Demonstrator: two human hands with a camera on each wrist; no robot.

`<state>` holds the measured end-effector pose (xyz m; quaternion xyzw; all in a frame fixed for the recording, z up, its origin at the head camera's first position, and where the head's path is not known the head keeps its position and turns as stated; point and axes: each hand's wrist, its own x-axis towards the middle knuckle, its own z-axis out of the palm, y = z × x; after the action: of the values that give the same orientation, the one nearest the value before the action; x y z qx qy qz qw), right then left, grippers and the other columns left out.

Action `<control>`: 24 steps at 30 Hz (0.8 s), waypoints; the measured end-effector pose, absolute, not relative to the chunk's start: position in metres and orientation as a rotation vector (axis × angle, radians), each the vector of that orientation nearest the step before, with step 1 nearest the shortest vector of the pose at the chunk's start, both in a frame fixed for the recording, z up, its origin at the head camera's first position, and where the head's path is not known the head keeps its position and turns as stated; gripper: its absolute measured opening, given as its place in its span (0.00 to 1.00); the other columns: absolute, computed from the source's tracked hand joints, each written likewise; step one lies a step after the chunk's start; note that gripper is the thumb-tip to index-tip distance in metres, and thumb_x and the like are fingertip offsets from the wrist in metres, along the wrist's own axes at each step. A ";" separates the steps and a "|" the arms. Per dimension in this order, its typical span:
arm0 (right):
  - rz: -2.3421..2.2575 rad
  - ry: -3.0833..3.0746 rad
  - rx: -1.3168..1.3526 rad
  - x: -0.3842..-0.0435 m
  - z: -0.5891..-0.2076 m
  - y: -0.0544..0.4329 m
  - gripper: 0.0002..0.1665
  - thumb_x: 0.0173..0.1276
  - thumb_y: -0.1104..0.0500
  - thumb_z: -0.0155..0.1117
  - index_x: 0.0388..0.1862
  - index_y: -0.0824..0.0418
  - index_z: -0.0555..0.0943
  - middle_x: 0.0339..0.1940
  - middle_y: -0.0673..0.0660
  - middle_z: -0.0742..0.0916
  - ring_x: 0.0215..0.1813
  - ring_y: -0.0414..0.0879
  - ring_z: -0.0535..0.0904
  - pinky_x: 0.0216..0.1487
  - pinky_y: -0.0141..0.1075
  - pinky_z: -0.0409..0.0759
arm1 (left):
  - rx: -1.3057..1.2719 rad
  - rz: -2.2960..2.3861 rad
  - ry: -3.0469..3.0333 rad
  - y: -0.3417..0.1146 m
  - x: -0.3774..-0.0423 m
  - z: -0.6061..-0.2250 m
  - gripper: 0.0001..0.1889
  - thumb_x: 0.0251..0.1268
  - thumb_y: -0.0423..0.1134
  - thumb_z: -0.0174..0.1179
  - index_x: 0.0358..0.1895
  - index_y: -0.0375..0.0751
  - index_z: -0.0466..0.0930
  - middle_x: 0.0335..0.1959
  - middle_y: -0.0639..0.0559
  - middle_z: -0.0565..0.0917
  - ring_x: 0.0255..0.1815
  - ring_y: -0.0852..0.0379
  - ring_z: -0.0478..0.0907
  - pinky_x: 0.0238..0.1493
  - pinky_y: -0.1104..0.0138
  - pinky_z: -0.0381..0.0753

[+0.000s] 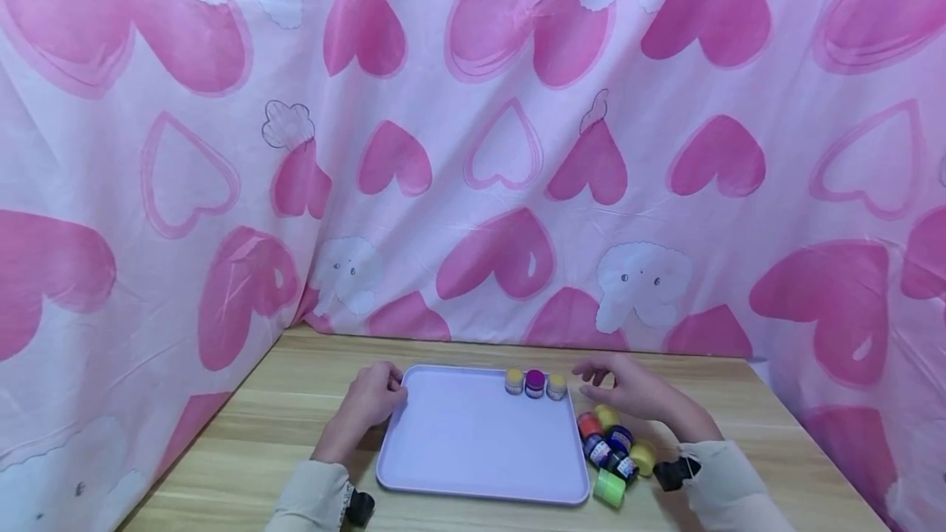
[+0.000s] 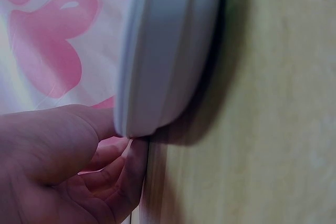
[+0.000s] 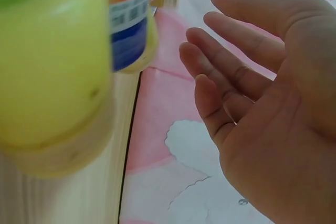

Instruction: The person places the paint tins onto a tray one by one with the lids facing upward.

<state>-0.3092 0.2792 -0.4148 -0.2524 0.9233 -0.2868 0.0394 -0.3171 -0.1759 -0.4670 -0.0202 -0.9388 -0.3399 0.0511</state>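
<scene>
A pale lavender tray (image 1: 473, 446) lies on the wooden table. My left hand (image 1: 369, 395) pinches its left rim near the far corner, thumb over the edge and fingertips below, as the tray's side (image 2: 163, 51) shows in the left wrist view. Along the far right of the tray stand three small paint jars in a row: a yellow jar (image 1: 513, 382), a purple jar (image 1: 534, 384) and another yellow jar (image 1: 557, 387). My right hand (image 1: 631, 388) hovers just right of that row, fingers relaxed and apart. In the right wrist view its palm (image 3: 278, 114) holds nothing.
Right of the tray lies a heap of several paint jars, among them a red jar (image 1: 589, 425), a dark blue jar (image 1: 619, 438), a yellow jar (image 1: 643, 459) and a light green jar (image 1: 609, 488). A pink heart-patterned curtain (image 1: 458, 212) encloses the table's back and sides.
</scene>
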 end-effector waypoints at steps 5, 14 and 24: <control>-0.854 2.823 -0.742 -0.308 -0.420 0.284 0.21 0.76 0.56 0.72 0.64 0.60 0.86 0.52 0.51 0.90 0.50 0.43 0.82 0.48 0.30 0.84 | -0.057 -1.037 -2.863 -0.176 -0.317 -0.467 0.09 0.66 0.33 0.69 0.46 0.34 0.85 0.33 0.50 0.86 0.35 0.56 0.81 0.39 0.63 0.85; -0.825 2.847 -0.657 -0.309 -0.426 0.287 0.17 0.77 0.54 0.71 0.61 0.57 0.87 0.46 0.48 0.90 0.49 0.43 0.82 0.47 0.32 0.82 | -0.055 -1.022 -2.875 -0.177 -0.319 -0.463 0.10 0.67 0.34 0.69 0.47 0.34 0.86 0.33 0.49 0.87 0.35 0.56 0.82 0.40 0.62 0.85; -0.814 2.829 -0.411 -0.304 -0.431 0.292 0.10 0.74 0.48 0.74 0.50 0.48 0.89 0.40 0.47 0.87 0.44 0.45 0.80 0.44 0.34 0.82 | -0.058 -1.021 -2.892 -0.176 -0.318 -0.464 0.10 0.68 0.33 0.68 0.48 0.33 0.85 0.34 0.48 0.87 0.35 0.55 0.83 0.41 0.61 0.86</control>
<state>-0.3042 0.2919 -0.4313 -0.1379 0.9483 -0.2730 0.0847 -0.3180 -0.1759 -0.4637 -0.0188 -0.9422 -0.3325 0.0373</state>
